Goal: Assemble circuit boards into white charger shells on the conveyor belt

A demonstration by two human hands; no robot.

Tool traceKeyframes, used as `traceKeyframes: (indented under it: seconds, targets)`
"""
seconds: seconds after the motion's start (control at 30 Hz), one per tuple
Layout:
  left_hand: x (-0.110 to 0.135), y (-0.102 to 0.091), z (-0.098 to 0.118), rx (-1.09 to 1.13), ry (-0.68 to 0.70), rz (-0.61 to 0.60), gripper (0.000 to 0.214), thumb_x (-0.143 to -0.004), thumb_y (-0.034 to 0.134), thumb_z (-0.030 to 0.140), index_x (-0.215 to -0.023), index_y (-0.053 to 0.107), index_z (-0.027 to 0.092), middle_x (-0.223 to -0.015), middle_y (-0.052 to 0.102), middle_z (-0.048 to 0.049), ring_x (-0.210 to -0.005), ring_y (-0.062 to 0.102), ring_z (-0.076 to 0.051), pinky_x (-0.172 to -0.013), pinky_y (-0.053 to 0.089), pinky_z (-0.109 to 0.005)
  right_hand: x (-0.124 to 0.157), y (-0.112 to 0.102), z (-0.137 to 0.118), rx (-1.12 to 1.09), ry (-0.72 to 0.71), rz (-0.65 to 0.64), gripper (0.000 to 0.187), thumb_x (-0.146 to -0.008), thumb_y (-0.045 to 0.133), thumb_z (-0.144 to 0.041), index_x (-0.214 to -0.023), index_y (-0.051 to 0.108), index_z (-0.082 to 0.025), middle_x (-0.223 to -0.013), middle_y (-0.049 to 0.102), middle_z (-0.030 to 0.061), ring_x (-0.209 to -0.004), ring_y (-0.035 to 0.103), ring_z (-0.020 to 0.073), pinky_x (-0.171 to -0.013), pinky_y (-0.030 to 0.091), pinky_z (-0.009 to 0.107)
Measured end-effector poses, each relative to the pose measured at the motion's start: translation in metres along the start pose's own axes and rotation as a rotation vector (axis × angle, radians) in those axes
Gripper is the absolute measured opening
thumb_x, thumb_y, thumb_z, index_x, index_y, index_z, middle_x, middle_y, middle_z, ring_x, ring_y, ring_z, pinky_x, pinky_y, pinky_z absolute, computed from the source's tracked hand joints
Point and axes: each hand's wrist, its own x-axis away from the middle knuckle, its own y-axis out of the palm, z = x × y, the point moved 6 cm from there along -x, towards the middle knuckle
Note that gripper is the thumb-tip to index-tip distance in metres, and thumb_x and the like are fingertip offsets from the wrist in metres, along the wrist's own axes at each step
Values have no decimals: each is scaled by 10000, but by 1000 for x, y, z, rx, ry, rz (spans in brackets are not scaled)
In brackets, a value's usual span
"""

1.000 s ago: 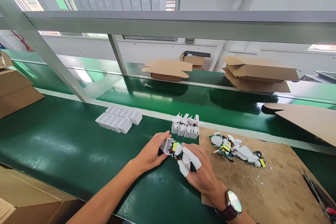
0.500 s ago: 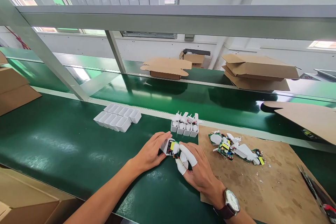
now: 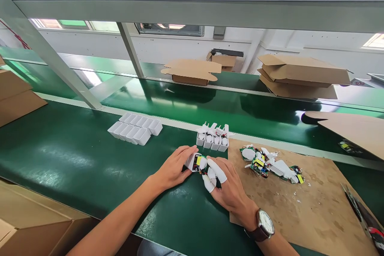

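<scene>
Green worktop [image 3: 75, 164] stretches under both hands, a cardboard box [image 3: 39, 220] cut off at lower left. The left hand [image 3: 174, 170] has its fingers curled around a small white case [image 3: 189, 163], hiding much of it. The right hand [image 3: 231, 188], fingers drawn into a pinch, holds a circuit board [image 3: 198, 161] at the case's mouth; white finger covers [image 3: 218, 171] mask its near end, and its depth inside is unclear.
</scene>
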Motion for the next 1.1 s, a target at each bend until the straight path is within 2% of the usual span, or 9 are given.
traceKeyframes:
  seconds: [0.33, 0.47, 0.57, 0.63, 0.73, 0.83, 0.93, 1.0, 1.1]
  targets:
    - [2, 5, -1, 28, -40, -53, 824, -914, 645, 134, -1605, 216, 273, -1409, 621, -121, -1319, 541, -293, -1075, 530, -493, 1, 4, 2, -16, 28, -25, 744, -954, 568, -117, -1614, 247, -239, -1288, 674, 138, -1119, 640, 307, -924, 595, 509]
    - [0, 7, 3, 31, -72, -67, 787, -903, 671, 168, -1582, 282, 260, -1367, 648, -132, -1259, 568, -307, -1050, 531, -510, 1, 4, 1, -39, 33, -46, 676, -950, 575, -112, -1573, 334, -215, -1263, 675, 144, -1140, 633, 306, -939, 585, 508]
    - [0, 12, 9, 198, -84, -137, 773, -906, 659, 175, -1579, 287, 247, -1409, 618, -149, -1272, 578, -291, -1039, 554, -480, 1, 1, 2, -118, 58, -51, 590, -957, 618, -193, -1514, 428, -232, -1222, 678, 134, -1120, 640, 305, -942, 579, 514]
    - [1, 14, 10, 342, -109, -157, 814, -893, 649, 158, -1594, 245, 250, -1455, 586, -154, -1306, 591, -274, -1066, 550, -467, 0, -2, 4, -194, 94, -33, 502, -985, 562, -176, -1473, 475, -258, -1201, 681, 119, -1091, 650, 279, -937, 583, 500]
    - [2, 14, 5, 491, -178, -112, 842, -890, 640, 144, -1601, 208, 273, -1453, 591, -147, -1278, 642, -252, -1086, 546, -469, -1, 1, 7, -247, 122, -35, 456, -994, 478, -93, -1412, 531, -269, -1275, 662, 119, -1162, 644, 254, -977, 585, 485]
    - [3, 11, 0, 569, -216, -58, 826, -888, 665, 154, -1587, 243, 274, -1422, 611, -155, -1262, 658, -261, -1072, 562, -473, 2, 15, 8, -225, 93, -134, 464, -980, 535, -119, -1420, 542, -265, -1389, 620, 135, -1283, 616, 271, -1023, 589, 472]
    - [3, 7, -2, 560, -235, -32, 833, -882, 688, 173, -1587, 253, 268, -1382, 640, -152, -1275, 649, -278, -1079, 554, -495, 8, 24, 10, -195, 88, -195, 484, -985, 525, -126, -1449, 527, -266, -1341, 656, 128, -1192, 689, 247, -954, 636, 388]
    - [3, 4, -2, 523, -251, -37, 837, -887, 698, 208, -1590, 248, 274, -1372, 649, -143, -1262, 654, -276, -1066, 559, -490, 10, 22, 11, -177, 95, -173, 477, -994, 522, -134, -1453, 520, -267, -1295, 679, 120, -1123, 722, 238, -908, 654, 359]
    - [3, 2, 1, 472, -258, -49, 883, -874, 744, 288, -1595, 236, 283, -1388, 640, -137, -1243, 656, -278, -1052, 561, -477, 10, 13, 13, -169, 135, -104, 510, -992, 549, -136, -1476, 489, -285, -1283, 688, 107, -1128, 720, 246, -939, 648, 381]
